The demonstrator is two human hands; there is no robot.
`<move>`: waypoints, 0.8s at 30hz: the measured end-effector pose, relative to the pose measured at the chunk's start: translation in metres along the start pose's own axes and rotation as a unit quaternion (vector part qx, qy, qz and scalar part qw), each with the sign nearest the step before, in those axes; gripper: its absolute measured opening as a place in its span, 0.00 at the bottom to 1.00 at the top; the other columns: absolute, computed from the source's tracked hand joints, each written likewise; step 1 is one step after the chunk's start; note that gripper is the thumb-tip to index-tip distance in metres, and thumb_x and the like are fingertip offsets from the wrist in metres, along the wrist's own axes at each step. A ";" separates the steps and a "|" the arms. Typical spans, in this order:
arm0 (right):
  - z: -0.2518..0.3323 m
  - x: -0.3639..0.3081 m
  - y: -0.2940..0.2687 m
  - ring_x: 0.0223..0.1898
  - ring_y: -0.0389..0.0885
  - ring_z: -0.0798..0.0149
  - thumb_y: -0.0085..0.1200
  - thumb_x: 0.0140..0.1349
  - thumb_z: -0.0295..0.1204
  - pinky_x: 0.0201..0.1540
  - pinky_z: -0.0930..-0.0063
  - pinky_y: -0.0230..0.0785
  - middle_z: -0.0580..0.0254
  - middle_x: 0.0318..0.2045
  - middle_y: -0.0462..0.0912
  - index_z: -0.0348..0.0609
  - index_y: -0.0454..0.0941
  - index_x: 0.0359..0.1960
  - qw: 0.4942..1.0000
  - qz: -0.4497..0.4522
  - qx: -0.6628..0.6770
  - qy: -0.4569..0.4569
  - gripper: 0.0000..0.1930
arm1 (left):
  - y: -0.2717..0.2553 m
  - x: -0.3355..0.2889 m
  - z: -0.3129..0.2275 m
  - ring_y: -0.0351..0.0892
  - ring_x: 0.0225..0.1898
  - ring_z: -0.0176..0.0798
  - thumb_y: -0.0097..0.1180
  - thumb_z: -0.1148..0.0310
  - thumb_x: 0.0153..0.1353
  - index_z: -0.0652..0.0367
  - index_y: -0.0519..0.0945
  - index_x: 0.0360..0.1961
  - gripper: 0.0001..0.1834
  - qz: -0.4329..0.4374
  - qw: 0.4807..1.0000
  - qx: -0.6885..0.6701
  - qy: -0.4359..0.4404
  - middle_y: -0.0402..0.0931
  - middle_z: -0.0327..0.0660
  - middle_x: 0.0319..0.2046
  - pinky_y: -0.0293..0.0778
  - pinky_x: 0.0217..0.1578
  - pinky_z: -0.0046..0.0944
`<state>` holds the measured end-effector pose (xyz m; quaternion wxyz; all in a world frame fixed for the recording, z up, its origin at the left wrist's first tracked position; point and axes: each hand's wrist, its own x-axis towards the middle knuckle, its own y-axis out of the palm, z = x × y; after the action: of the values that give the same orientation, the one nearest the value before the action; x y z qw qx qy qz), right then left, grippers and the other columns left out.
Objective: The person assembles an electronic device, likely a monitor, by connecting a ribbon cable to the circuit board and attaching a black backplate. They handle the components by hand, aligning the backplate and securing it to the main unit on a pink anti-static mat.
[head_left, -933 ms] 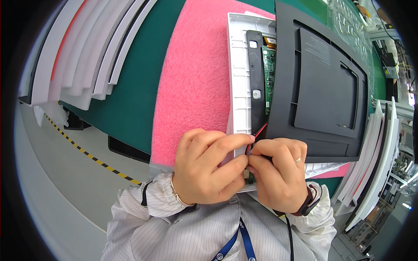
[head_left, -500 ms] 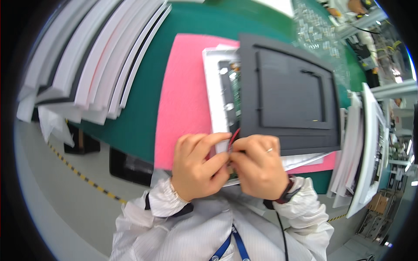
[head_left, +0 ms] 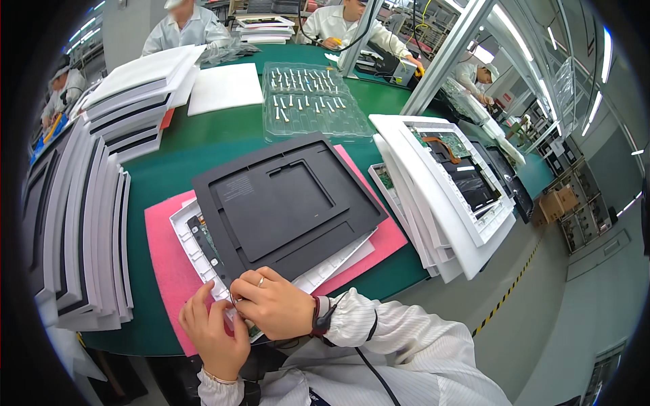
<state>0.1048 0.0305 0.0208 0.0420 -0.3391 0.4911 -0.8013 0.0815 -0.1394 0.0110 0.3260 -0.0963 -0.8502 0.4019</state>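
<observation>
A black panel (head_left: 284, 199) lies on top of a white frame (head_left: 193, 247), which rests on a pink foam mat (head_left: 159, 250) on the green table (head_left: 203, 142). A strip of green circuit board (head_left: 206, 237) shows at the frame's left edge. Both hands meet at the frame's near corner. My left hand (head_left: 213, 335) grips that corner from below. My right hand (head_left: 274, 308), with a ring and a wrist strap, pinches a thin wire (head_left: 232, 298) there. The fingers hide the wire's end.
Leaning stacks of white frames (head_left: 440, 196) stand to the right, upright panels (head_left: 81, 223) to the left, flat stacked panels (head_left: 139, 95) behind them. A clear tray of small parts (head_left: 308, 98) lies at the back. Other people work at the far benches.
The view has swung round, so the panel and mat now lie across the table in front of me. Both hands have stayed pressed together at the frame's near corner.
</observation>
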 end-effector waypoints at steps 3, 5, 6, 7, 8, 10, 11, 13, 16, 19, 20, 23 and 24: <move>0.001 0.000 0.002 0.45 0.72 0.61 0.57 0.47 0.30 0.47 0.68 0.61 0.63 0.37 0.73 0.40 0.77 0.29 1.000 -0.004 0.000 0.003 0.09 | 0.002 0.004 0.000 0.67 0.55 0.54 0.56 0.73 0.49 0.62 0.75 0.29 0.07 -0.008 1.000 0.009 -0.021 0.71 0.51 0.54 0.55 0.56 0.53; 0.001 0.000 0.003 0.44 0.72 0.61 0.57 0.48 0.30 0.46 0.68 0.61 0.63 0.37 0.73 0.39 0.77 0.29 1.000 0.005 -0.007 0.006 0.09 | 0.005 0.009 -0.001 0.66 0.56 0.54 0.56 0.74 0.49 0.62 0.75 0.29 0.06 -0.012 0.999 0.011 -0.036 0.71 0.51 0.54 0.55 0.56 0.53; 0.001 0.000 0.003 0.44 0.72 0.61 0.58 0.48 0.30 0.46 0.68 0.61 0.63 0.37 0.73 0.39 0.77 0.29 1.000 -0.001 -0.004 0.008 0.09 | 0.005 0.012 -0.002 0.66 0.57 0.54 0.57 0.74 0.49 0.62 0.75 0.28 0.05 -0.006 0.999 0.018 -0.037 0.70 0.51 0.55 0.55 0.56 0.53; 0.000 0.000 0.003 0.44 0.72 0.61 0.58 0.48 0.30 0.46 0.68 0.61 0.63 0.37 0.73 0.39 0.77 0.29 1.000 -0.006 -0.001 0.009 0.09 | 0.004 0.017 -0.003 0.65 0.58 0.54 0.57 0.74 0.49 0.62 0.74 0.27 0.05 0.000 0.999 0.025 -0.037 0.70 0.51 0.55 0.55 0.57 0.53; -0.001 -0.001 0.003 0.44 0.72 0.61 0.58 0.48 0.30 0.46 0.68 0.61 0.63 0.37 0.73 0.39 0.77 0.29 1.000 -0.011 0.002 0.010 0.09 | 0.004 0.020 -0.004 0.65 0.58 0.54 0.58 0.74 0.49 0.62 0.74 0.26 0.05 0.006 0.999 0.032 -0.037 0.70 0.51 0.55 0.55 0.57 0.53; -0.003 -0.001 0.002 0.44 0.71 0.57 0.56 0.45 0.28 0.46 0.67 0.61 0.58 0.38 0.72 0.36 0.76 0.31 1.000 0.006 0.024 0.011 0.11 | 0.004 0.023 0.000 0.64 0.59 0.55 0.59 0.74 0.48 0.62 0.73 0.24 0.06 0.020 0.999 0.024 -0.032 0.70 0.51 0.56 0.54 0.58 0.53; -0.004 -0.001 0.001 0.44 0.70 0.56 0.55 0.43 0.27 0.47 0.66 0.61 0.56 0.38 0.72 0.34 0.76 0.31 0.999 0.015 0.035 0.010 0.12 | 0.005 0.025 0.001 0.64 0.60 0.55 0.59 0.74 0.48 0.62 0.73 0.23 0.06 0.027 0.999 0.020 -0.029 0.70 0.51 0.56 0.54 0.58 0.53; -0.001 0.004 0.001 0.44 0.72 0.58 0.56 0.44 0.28 0.46 0.66 0.61 0.60 0.37 0.73 0.38 0.77 0.30 0.999 0.010 0.032 0.005 0.10 | 0.001 0.024 0.004 0.64 0.60 0.55 0.60 0.74 0.48 0.62 0.73 0.22 0.07 0.030 0.999 0.007 -0.040 0.69 0.51 0.57 0.54 0.58 0.53; -0.001 0.008 -0.001 0.43 0.73 0.58 0.57 0.43 0.27 0.45 0.64 0.62 0.62 0.38 0.74 0.41 0.77 0.29 0.999 0.008 0.043 0.017 0.09 | 0.001 0.026 0.008 0.63 0.61 0.56 0.61 0.74 0.47 0.64 0.74 0.22 0.07 0.032 0.998 -0.019 -0.045 0.69 0.50 0.57 0.55 0.58 0.54; 0.000 0.005 -0.003 0.42 0.74 0.57 0.60 0.42 0.25 0.44 0.63 0.61 0.61 0.38 0.75 0.41 0.79 0.30 0.998 0.032 0.045 0.041 0.10 | 0.002 0.027 0.010 0.63 0.61 0.55 0.61 0.74 0.47 0.63 0.76 0.22 0.06 0.047 0.996 -0.063 -0.052 0.70 0.49 0.57 0.55 0.58 0.54; 0.000 0.007 -0.003 0.42 0.74 0.57 0.62 0.42 0.24 0.44 0.63 0.61 0.62 0.38 0.75 0.40 0.79 0.30 0.997 0.033 0.047 0.043 0.11 | 0.000 0.027 0.011 0.63 0.61 0.55 0.61 0.73 0.48 0.63 0.76 0.22 0.06 0.049 0.995 -0.067 -0.055 0.70 0.48 0.57 0.55 0.58 0.53; 0.004 0.009 -0.002 0.41 0.74 0.57 0.63 0.41 0.22 0.44 0.62 0.61 0.63 0.37 0.75 0.41 0.79 0.30 0.997 0.035 0.054 0.047 0.12 | -0.004 0.021 0.014 0.63 0.61 0.54 0.61 0.73 0.50 0.62 0.77 0.25 0.06 0.057 0.991 -0.091 -0.074 0.70 0.45 0.58 0.55 0.60 0.50; 0.005 0.010 -0.003 0.40 0.74 0.57 0.63 0.41 0.22 0.44 0.62 0.61 0.63 0.36 0.75 0.42 0.79 0.30 0.997 0.030 0.057 0.045 0.11 | -0.004 0.020 0.015 0.62 0.61 0.54 0.61 0.72 0.50 0.61 0.78 0.23 0.05 0.050 0.991 -0.104 -0.074 0.70 0.45 0.58 0.55 0.58 0.53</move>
<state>0.1005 0.0237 0.0297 0.0630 -0.2846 0.4562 -0.8408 0.0572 -0.1434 0.0164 0.2300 -0.1420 -0.9033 0.3331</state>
